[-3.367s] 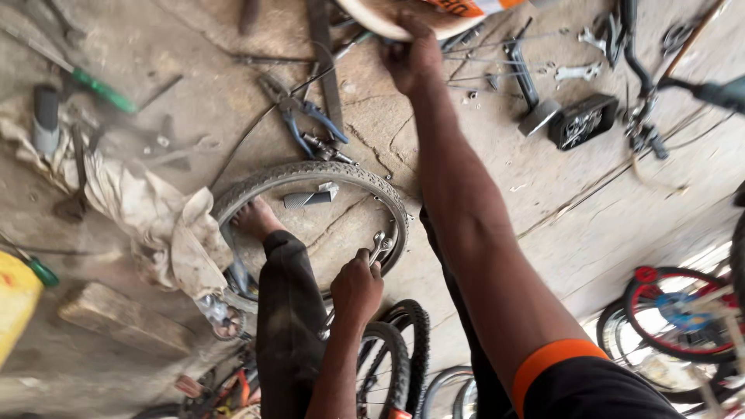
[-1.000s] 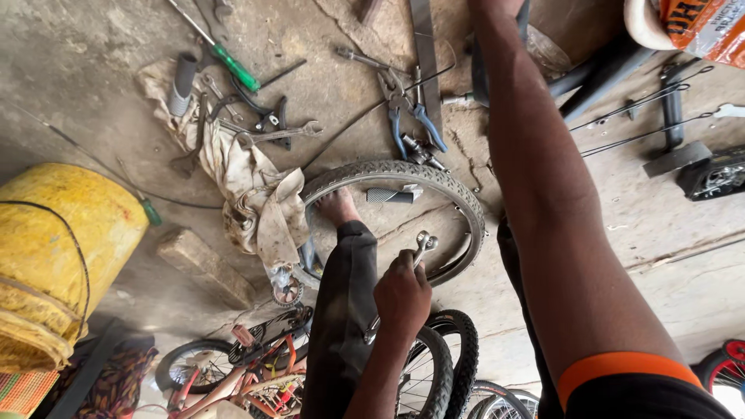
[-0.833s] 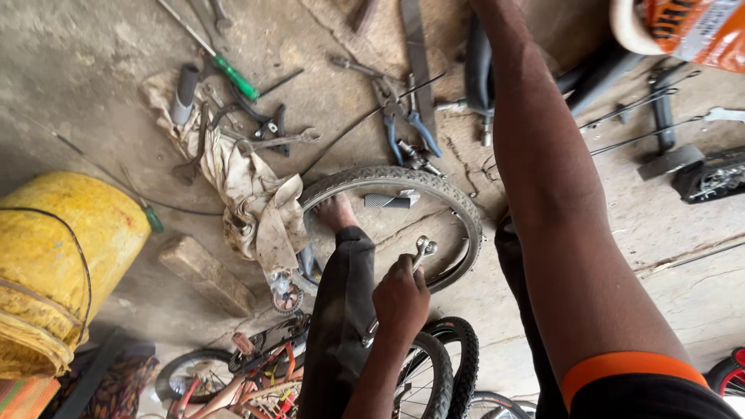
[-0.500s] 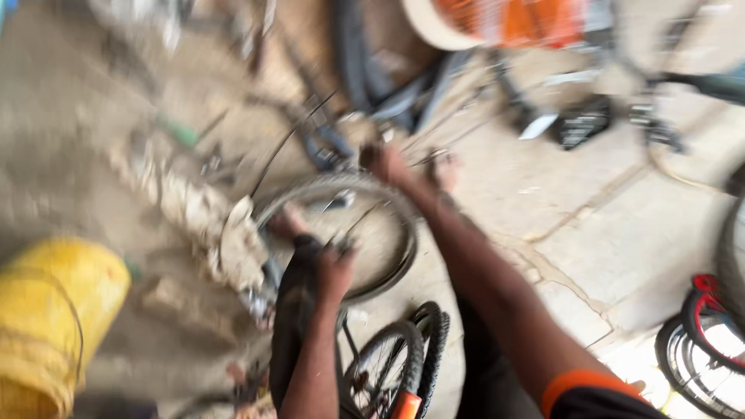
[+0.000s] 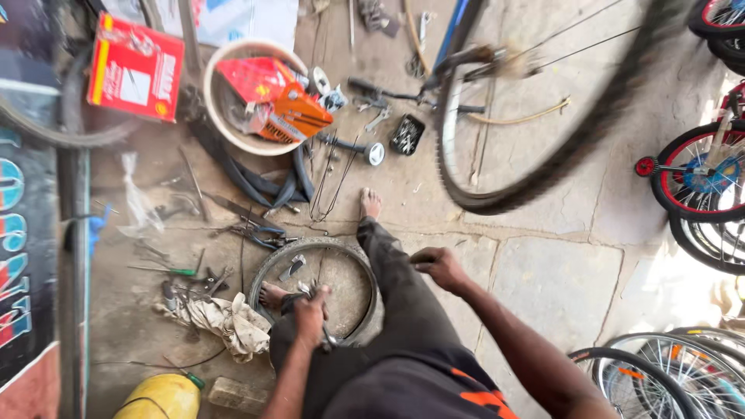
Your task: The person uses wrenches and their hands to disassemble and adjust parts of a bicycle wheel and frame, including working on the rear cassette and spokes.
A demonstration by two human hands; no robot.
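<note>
Small tyre (image 5: 268, 268) flat on floor (image 5: 543, 279) between feet. Left hand (image 5: 310, 314) closed on metal tool (image 5: 330, 337) at near rim — levering step, by judgement. Right hand (image 5: 441, 268) loosely curled, empty, over knee. Next move: firm, steady prying along bead.

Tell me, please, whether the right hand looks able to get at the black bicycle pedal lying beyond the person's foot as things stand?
Probably yes, with a forward lean: the right hand looks empty, and only bare floor lies between it and the black pedal.
</note>
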